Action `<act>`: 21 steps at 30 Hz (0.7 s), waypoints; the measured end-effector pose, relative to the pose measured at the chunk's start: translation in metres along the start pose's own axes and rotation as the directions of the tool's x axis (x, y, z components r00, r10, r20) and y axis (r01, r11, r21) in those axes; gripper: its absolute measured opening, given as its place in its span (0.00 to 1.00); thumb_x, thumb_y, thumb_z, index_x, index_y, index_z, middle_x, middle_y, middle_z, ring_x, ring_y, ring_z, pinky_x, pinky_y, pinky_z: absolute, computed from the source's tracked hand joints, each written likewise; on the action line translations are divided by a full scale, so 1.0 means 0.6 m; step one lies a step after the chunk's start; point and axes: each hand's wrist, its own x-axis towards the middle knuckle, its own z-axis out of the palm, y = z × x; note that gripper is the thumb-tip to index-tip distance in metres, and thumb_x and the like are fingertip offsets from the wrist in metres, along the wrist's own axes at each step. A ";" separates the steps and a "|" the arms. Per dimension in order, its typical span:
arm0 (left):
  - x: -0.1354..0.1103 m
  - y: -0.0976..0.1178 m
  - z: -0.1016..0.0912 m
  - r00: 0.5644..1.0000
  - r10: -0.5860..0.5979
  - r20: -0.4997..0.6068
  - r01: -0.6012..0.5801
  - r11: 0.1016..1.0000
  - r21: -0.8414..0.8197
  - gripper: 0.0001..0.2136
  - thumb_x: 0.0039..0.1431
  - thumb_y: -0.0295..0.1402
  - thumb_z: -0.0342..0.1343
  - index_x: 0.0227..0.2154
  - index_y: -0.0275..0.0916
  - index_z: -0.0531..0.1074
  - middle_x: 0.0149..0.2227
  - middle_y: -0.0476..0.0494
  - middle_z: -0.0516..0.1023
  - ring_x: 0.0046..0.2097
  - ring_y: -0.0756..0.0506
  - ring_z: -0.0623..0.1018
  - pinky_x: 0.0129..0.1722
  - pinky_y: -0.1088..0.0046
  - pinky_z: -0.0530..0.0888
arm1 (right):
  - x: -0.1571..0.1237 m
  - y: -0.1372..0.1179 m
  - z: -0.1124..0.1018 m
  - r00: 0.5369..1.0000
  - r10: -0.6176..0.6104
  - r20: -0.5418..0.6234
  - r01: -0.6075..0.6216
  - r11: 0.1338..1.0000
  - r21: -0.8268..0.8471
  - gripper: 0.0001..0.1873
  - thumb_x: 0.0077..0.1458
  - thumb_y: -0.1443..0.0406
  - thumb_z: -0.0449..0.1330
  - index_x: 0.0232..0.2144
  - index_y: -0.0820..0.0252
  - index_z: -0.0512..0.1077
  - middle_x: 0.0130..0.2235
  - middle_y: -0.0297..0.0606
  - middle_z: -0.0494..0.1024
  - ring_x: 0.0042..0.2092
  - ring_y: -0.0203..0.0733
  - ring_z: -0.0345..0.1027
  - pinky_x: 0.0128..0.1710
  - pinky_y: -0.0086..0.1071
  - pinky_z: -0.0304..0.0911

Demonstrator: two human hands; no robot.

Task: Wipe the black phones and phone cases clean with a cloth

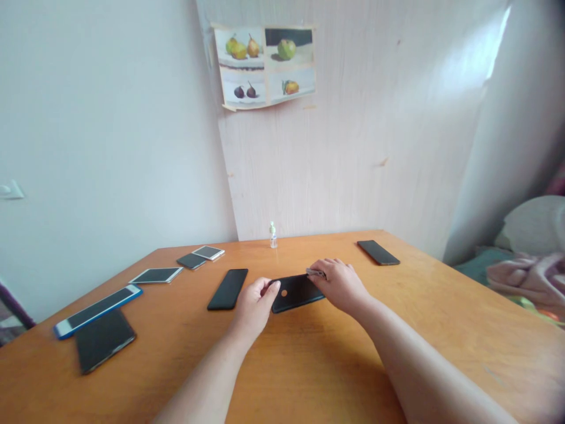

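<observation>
Phone [295, 292] back-up, long axis crosswise, right end slightly farther.

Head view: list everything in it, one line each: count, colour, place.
table: one, orange-brown, fills the foreground
centre phone: one, black, back up, between both hands
second phone: one, black, just left of it
far phone: one, black, back right
dark slab: one, black, near left edge
blue-edged phone: one, beside the slab
white-framed phone: one, further back
small phones: two, dark and white, back left
bottle: one, clear, by the wall
fruit poster: one, on the wood panel
bedding: pile, pink and grey, far right
left hand: pinches the centre phone's left end
right hand: on its right end, over a small grey thing
</observation>
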 end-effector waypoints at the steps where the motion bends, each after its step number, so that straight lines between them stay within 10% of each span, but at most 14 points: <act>1: 0.001 0.001 0.000 1.000 -0.019 -0.016 0.018 0.999 -0.044 0.19 0.59 0.51 0.53 0.30 0.38 0.73 0.27 0.52 0.73 0.31 0.49 0.71 0.31 0.76 0.65 | 0.001 0.001 0.004 1.000 0.023 0.001 -0.023 0.999 0.033 0.07 0.59 0.60 0.58 0.36 0.53 0.76 0.37 0.36 0.79 0.41 0.42 0.68 0.37 0.32 0.51; 10: -0.008 0.019 0.009 0.983 -0.170 0.070 0.183 0.937 -0.297 0.23 0.60 0.56 0.49 0.33 0.38 0.71 0.31 0.46 0.77 0.32 0.49 0.74 0.32 0.75 0.69 | 0.006 0.006 0.058 0.958 0.260 -0.119 -0.207 0.918 0.339 0.16 0.57 0.56 0.55 0.22 0.56 0.63 0.23 0.32 0.69 0.27 0.37 0.63 0.27 0.29 0.51; 21: -0.015 0.022 0.020 0.967 -0.221 0.125 0.249 0.918 -0.309 0.10 0.59 0.40 0.49 0.36 0.40 0.67 0.28 0.50 0.74 0.30 0.48 0.74 0.28 0.75 0.70 | -0.016 -0.039 0.066 0.981 0.189 -0.035 -0.159 0.899 0.408 0.13 0.56 0.56 0.54 0.24 0.55 0.63 0.23 0.30 0.69 0.27 0.37 0.63 0.28 0.29 0.53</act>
